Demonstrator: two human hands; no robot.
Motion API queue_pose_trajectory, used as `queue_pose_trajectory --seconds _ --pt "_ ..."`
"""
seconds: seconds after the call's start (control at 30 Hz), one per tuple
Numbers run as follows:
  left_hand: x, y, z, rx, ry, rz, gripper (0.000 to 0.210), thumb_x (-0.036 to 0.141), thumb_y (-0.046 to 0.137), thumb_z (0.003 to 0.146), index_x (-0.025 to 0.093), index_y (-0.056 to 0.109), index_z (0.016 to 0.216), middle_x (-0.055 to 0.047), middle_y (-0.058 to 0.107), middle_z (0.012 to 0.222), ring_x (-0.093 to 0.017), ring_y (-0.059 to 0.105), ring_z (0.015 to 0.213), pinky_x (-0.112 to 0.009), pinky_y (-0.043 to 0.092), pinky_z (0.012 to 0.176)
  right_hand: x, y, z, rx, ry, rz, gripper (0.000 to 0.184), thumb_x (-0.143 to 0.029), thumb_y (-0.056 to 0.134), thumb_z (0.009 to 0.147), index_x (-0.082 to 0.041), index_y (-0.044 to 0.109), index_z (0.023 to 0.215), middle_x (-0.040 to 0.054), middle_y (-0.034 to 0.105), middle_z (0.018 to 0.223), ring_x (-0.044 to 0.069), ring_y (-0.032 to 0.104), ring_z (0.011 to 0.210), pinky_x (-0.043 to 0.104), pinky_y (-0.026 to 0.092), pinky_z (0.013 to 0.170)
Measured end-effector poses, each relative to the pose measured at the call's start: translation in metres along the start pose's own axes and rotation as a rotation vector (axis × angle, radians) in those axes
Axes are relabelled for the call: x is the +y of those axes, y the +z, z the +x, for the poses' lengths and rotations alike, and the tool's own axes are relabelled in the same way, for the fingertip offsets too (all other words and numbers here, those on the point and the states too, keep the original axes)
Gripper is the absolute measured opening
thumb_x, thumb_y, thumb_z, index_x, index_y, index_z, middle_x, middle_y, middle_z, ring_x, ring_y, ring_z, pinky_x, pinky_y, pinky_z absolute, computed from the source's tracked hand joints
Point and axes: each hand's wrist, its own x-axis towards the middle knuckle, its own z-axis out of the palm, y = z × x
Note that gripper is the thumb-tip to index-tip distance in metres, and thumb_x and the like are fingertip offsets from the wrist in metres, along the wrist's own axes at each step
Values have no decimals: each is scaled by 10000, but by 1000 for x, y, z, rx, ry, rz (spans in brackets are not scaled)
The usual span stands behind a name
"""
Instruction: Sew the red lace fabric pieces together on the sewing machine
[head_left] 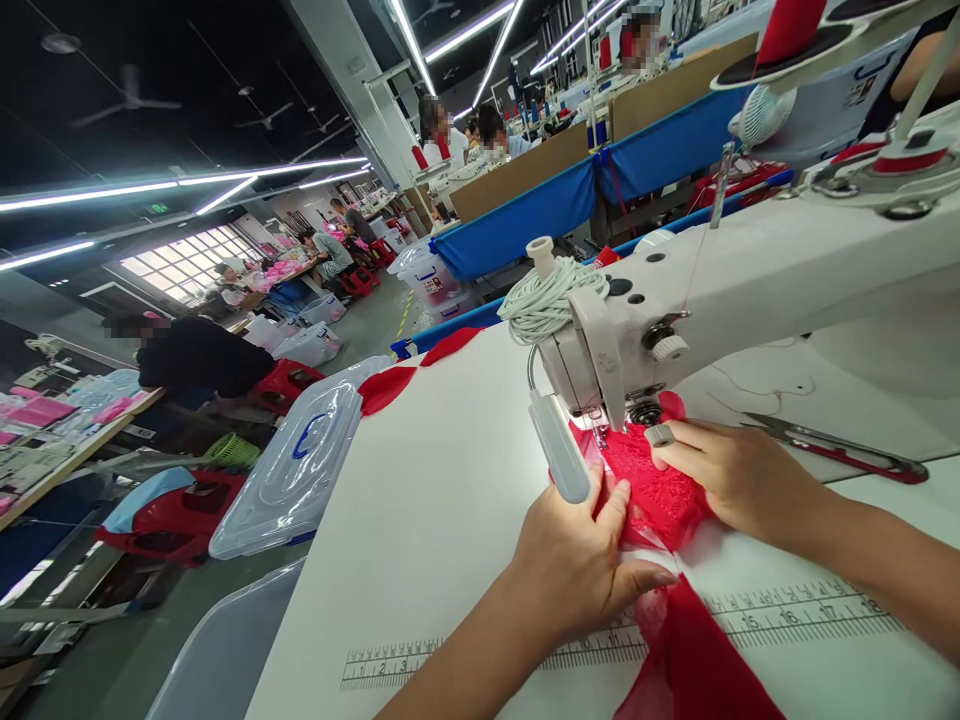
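Note:
A piece of red lace fabric (pixel 649 490) lies under the needle area of a white sewing machine (pixel 757 285), reaching the presser foot (pixel 601 434). My left hand (pixel 574 560) rests on the fabric's near left side, its fingers stretched out and the thumb pointing right. Close to that thumb, a plain red cloth piece (pixel 701 665) runs toward me over the table's front. On the lace's right side, my right hand (pixel 739 480) has its fingers curled at the fabric's edge beside a machine knob. The fingertips' grip is partly hidden.
A slim grey lamp (pixel 561 450) hangs left of the needle. Black-and-red scissors (pixel 847 448) lie on the right. A printed ruler (pixel 787 615) crosses the white table (pixel 420 520). Lidded plastic bins (pixel 292 470) stand left; people sit at other tables beyond.

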Motion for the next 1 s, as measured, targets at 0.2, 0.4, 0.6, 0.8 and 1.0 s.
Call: queue_pose_trajectory --seconds 0.2,0.4,0.6,0.8,1.0 --pt "-5 -8 0 -19 2 -14 826 645 101 1018 115 712 1187 -171 737 1105 -256 710 777 -341 568 544 -5 -2 3 18 -22 12 349 86 373 589 -218 488 714 -3 510 679 159 460 618 286 265 527" --pt "-5 -6 1 -10 12 -14 849 672 94 1003 108 689 1224 -190 712 1161 -262 711 842 -340 581 589 -6 -9 10 19 -48 -40 350 97 358 576 -216 469 686 -9 507 673 141 450 574 272 258 497" --pt "-3 -2 0 -16 12 7 777 641 148 1022 116 672 1253 -190 703 1181 -270 713 858 -344 582 577 -4 -14 11 8 -46 -36 373 90 362 574 -217 503 732 -6 556 700 144 474 573 263 258 487" --pt "-5 -1 -2 -30 15 14 734 662 235 1010 125 663 1267 -193 705 1161 -282 707 911 -342 587 604 -3 -10 8 -9 -43 -47 350 95 371 579 -216 476 701 -6 520 681 144 463 578 267 254 493" --pt "-8 3 -2 -64 -8 28 682 667 340 994 138 642 1302 -181 715 1110 -301 700 927 -358 589 631 -2 -7 7 11 -36 -69 340 95 375 601 -217 483 686 -2 499 670 152 452 589 280 242 490"
